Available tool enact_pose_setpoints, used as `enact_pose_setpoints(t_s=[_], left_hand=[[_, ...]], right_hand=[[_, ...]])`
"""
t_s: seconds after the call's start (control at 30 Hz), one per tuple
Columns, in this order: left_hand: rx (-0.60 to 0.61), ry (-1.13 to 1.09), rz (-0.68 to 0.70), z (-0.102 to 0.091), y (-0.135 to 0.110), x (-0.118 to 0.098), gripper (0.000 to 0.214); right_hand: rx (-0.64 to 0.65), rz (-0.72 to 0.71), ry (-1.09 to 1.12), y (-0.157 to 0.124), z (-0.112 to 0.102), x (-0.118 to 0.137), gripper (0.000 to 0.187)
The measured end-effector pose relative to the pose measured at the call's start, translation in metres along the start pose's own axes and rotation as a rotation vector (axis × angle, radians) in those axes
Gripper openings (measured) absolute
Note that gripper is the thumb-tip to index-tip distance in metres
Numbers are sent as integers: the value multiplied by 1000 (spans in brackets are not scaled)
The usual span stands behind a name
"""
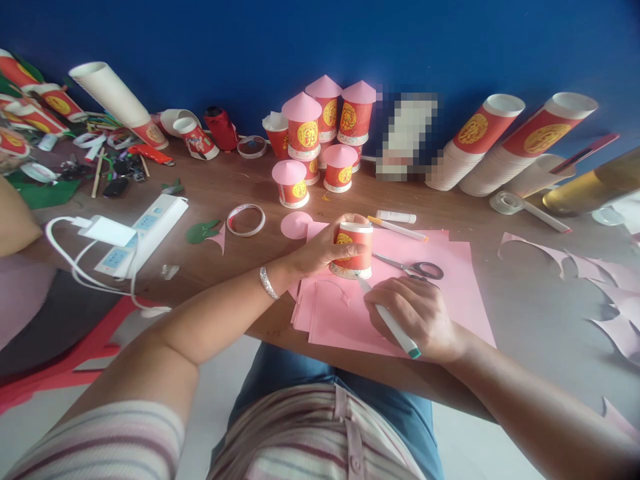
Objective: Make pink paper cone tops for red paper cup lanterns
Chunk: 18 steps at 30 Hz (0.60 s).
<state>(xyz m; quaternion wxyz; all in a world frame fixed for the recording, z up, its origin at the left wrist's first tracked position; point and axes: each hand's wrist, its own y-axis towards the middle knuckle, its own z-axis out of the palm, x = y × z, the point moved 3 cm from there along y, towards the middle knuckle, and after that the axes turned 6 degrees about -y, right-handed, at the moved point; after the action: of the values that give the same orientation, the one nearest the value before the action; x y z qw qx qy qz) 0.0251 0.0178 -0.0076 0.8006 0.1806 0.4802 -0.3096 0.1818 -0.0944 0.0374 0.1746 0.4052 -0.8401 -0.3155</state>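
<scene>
My left hand (336,248) is wrapped round a red paper cup (361,241) with a gold emblem. The cup is upside down, its white rim lowest, and drawn marks show on that rim. A white marker pen (397,327) with a green end sits in the closed fingers of my right hand (413,310). The pen's tip is at the cup's rim; whether it touches, I cannot tell. Beneath both hands lie pink paper sheets (463,293). Black-handled scissors (425,270) rest on the sheets just beyond my right hand, beside an orange-ended marker (400,229).
Red cups with pink cone tops (303,123) stand stacked at the back. Tall cup stacks (487,137) lean against the blue wall. A white power strip (145,233) with cables, a tape roll (246,220) and another person's arm (17,223) are leftward. Paper offcuts (575,263) lie right.
</scene>
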Motion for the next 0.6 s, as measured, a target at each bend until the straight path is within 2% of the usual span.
enact_pose_setpoints(t_s=[0.6], left_hand=[[-11,-3,-30,6,-2,-6,56]], right_hand=[[-3,9,20,1,-1,-1,18]])
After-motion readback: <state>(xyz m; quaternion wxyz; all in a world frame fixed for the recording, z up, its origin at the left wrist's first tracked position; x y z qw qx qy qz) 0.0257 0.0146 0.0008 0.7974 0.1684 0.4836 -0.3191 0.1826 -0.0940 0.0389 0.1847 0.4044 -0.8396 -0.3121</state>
